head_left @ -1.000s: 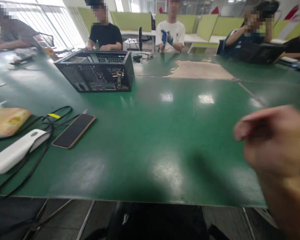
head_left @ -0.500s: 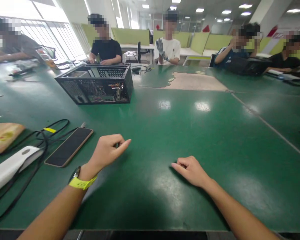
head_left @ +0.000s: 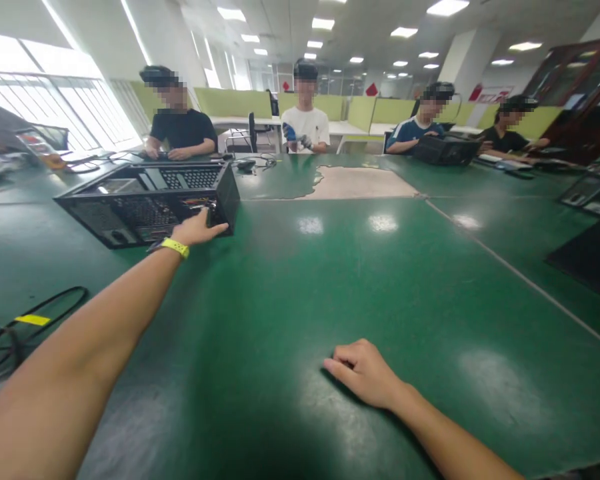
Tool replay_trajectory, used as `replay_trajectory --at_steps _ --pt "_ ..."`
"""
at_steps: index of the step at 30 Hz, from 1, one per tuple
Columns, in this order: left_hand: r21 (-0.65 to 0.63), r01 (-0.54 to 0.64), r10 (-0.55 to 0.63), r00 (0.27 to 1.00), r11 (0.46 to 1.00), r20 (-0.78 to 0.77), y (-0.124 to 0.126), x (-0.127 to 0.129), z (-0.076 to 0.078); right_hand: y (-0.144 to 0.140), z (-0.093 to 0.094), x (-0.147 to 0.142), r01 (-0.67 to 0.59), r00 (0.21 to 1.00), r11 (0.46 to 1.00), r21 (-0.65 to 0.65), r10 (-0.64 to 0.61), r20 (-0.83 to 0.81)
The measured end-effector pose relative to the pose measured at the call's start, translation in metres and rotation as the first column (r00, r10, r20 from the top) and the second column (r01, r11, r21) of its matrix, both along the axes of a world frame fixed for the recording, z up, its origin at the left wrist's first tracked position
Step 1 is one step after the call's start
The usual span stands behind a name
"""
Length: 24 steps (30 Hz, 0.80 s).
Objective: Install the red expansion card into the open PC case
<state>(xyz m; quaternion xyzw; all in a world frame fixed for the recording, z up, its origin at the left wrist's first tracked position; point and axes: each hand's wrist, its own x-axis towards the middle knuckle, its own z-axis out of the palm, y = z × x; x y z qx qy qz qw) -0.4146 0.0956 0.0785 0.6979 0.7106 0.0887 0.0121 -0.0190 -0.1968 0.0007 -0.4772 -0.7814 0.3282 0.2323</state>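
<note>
A black computer case [head_left: 153, 180] lies on its side on the green table [head_left: 300, 280], its open face showing metal panels and wiring inside. My left hand [head_left: 197, 228], with a yellow-green watch strap [head_left: 175, 247] at the wrist, is stretched out at the near right part of the case. Its thumb points right and its fingers are apart; whether the fingertips touch the case I cannot tell. Low on the table, well away from the case, rests my right hand [head_left: 363, 371], its fingers curled in with nothing visible in them.
Black cables [head_left: 55, 303] with a yellow tag lie at the left. A dark flat panel [head_left: 590, 253] is at the right edge, near another case [head_left: 593, 193]. Several people sit around the far side, one wearing gloves, another beside a black case [head_left: 445, 148].
My left hand has moved forward and left from beside the phone to the computer case. The view has tilted up and shifted right, while my right hand stays curled on the table.
</note>
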Motion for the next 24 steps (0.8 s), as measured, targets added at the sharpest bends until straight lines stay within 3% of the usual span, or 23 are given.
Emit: replay_trajectory --at_steps 2,5,8,11,15,17,20,24 --pt "-0.064 -0.013 0.018 0.998 0.998 0.068 0.004 -0.001 -0.016 0.0 0.0 0.0 -0.001 1.0 1.0 -0.003 0.001 -0.013" --pt "0.143 -0.056 0.053 0.998 0.988 0.025 0.0 0.003 -0.02 0.0 0.0 0.001 -0.004 1.0 1.0 -0.019 0.003 -0.03" --pt "0.351 -0.036 0.055 0.998 0.936 -0.043 -0.001 0.006 -0.004 -0.001 0.001 0.0 -0.004 1.0 1.0 -0.024 0.004 -0.027" --pt "0.388 0.031 0.005 0.996 0.921 -0.091 0.003 0.008 0.015 -0.003 0.002 -0.001 -0.012 1.0 1.0 -0.016 0.012 0.005" --pt "0.502 0.041 0.009 0.995 0.864 -0.096 0.013 0.008 0.027 -0.005 0.002 -0.001 -0.031 0.999 0.999 -0.021 0.032 0.016" --pt "0.469 0.058 -0.01 0.995 0.881 -0.104 0.021 0.004 0.029 -0.005 0.002 -0.001 -0.038 0.999 0.999 -0.021 0.039 0.015" --pt "0.282 0.089 -0.05 0.988 0.955 -0.143 0.034 -0.007 0.028 -0.005 0.004 -0.002 -0.041 0.999 0.999 -0.015 0.042 0.031" --pt "0.242 0.088 -0.04 0.979 0.966 -0.2 0.039 -0.011 0.027 -0.008 0.004 -0.002 -0.057 0.994 0.998 -0.016 0.058 0.091"
